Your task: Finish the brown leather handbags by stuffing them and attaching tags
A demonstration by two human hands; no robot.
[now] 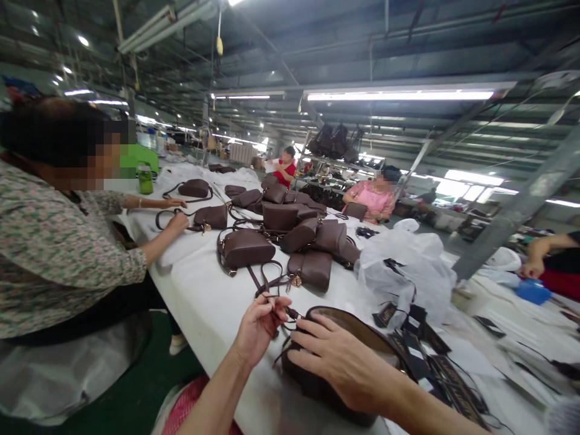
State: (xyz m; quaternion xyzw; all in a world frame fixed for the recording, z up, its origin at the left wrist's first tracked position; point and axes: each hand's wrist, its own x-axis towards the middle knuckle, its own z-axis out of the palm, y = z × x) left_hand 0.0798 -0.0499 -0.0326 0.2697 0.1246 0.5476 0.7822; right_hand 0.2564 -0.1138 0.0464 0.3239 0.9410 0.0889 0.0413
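In front of me a dark brown handbag (312, 386) stands on the white-covered table, its top open and its lining showing. My left hand (260, 320) is closed in a pinch on a thin dark cord (267, 295), just left of the bag. My right hand (335, 356) lies over the bag's near side with fingers stretched out, their tips close to a small dark fitting (293, 313) with a metal part. The right thumb is hidden. Just beyond my hands rests a closed brown handbag (310, 270) with a gold-coloured charm (295, 281).
Several brown handbags (249, 246) with straps cover the middle of the table (194, 284). Black tags (453, 380) and clear plastic bags (403, 266) lie at right. At left a co-worker (67, 241) handles another bag (211, 217); a person in pink (371, 199) is across.
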